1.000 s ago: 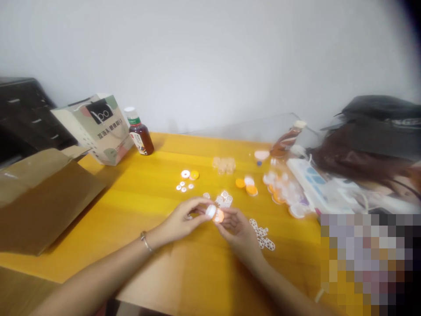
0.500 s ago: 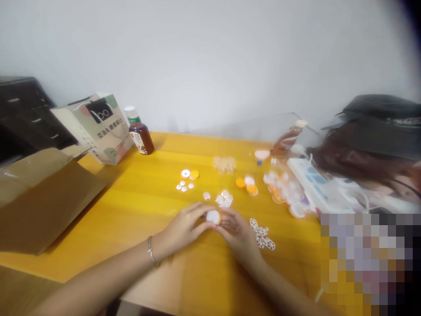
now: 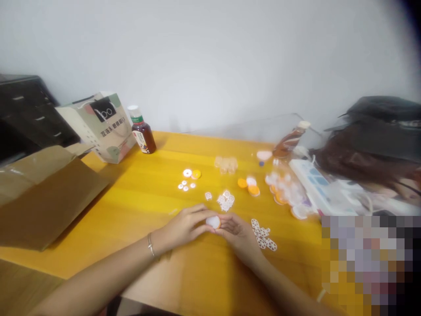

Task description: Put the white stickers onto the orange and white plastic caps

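On the near side of the central white openwork pieces (image 3: 226, 201): white-and-orange disc (image 3: 212, 222), held.
Left hand (image 3: 191, 223): fingers clasp its left rim.
Right hand (image 3: 237, 230): fingers grip its right.

Table (image 3: 131, 219) as I view it remotely: carton (image 3: 52, 197) at left; paper bag (image 3: 105, 127) behind it, with a bottle (image 3: 144, 136) just to the bag's right; small discs (image 3: 186, 185) mid-table; openwork pieces (image 3: 263, 235) right of these, nearer the front; power strip (image 3: 311, 182) at right.

The person wears a thin, shiny metal bracelet (image 3: 150, 245) round the left wrist, with bare forearms and no sleeves in view.
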`<act>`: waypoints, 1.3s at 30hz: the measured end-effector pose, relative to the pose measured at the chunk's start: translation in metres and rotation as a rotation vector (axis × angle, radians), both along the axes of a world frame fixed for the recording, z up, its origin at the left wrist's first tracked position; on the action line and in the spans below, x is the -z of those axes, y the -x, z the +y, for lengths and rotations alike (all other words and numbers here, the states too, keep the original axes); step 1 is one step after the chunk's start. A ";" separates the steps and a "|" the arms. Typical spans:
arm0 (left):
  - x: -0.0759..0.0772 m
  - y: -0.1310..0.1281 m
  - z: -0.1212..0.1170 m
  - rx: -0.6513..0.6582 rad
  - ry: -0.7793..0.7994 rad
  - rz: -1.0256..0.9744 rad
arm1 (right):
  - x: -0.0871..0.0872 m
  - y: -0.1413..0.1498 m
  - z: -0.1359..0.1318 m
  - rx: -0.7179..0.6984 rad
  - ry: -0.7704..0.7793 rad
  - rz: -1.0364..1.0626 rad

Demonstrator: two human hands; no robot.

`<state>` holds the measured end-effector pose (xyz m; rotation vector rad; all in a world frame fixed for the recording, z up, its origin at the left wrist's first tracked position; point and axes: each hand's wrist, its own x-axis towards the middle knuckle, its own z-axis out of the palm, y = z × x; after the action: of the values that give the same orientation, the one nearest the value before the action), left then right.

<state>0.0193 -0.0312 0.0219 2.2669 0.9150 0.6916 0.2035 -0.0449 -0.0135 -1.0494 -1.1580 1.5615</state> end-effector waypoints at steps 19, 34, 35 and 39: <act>0.011 0.000 0.000 0.001 -0.192 0.233 | -0.021 -0.039 0.032 0.296 -0.169 -0.253; 0.014 0.001 0.000 0.055 -0.238 0.302 | -0.040 -0.118 0.035 -0.297 -0.082 -1.219; 0.015 0.001 0.000 0.058 -0.234 0.304 | -0.041 -0.120 0.032 -0.295 -0.088 -1.234; 0.014 0.002 0.000 0.060 -0.235 0.305 | -0.041 -0.118 0.024 -0.291 -0.073 -1.199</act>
<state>0.0174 -0.0314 0.0077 2.6494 0.9402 0.4532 0.3217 -0.0211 0.0273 -1.9137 -2.1985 0.9907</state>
